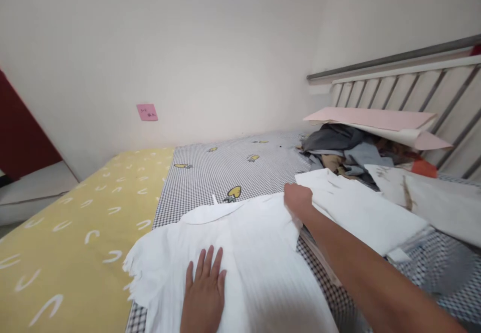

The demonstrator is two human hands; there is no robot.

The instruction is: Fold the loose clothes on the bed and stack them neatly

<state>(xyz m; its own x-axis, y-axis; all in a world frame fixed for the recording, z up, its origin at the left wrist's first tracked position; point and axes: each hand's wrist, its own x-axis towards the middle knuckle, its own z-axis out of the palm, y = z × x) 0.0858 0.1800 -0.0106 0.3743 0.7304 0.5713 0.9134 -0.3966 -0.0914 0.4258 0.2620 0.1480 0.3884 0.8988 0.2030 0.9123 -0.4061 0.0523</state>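
A white short-sleeved shirt [251, 258] lies spread out on the bed, its neckline toward the wall and a frilled sleeve out to the left. My left hand [205, 288] rests flat on the front of it, fingers stretched. At the shirt's upper right shoulder, my right hand [298, 198] is closed on the cloth, its fingertips hidden from view. The shirt's lower end runs out of the picture at the bottom.
Folded white garments [368, 210] lie right of the shirt. Behind them sit a heap of dark clothes [334, 140] and a pink sheet [376, 118] by the slatted bed rail [406, 90]. Yellow bedding [75, 253] covers the left side. A pink note [147, 113] sticks to the wall.
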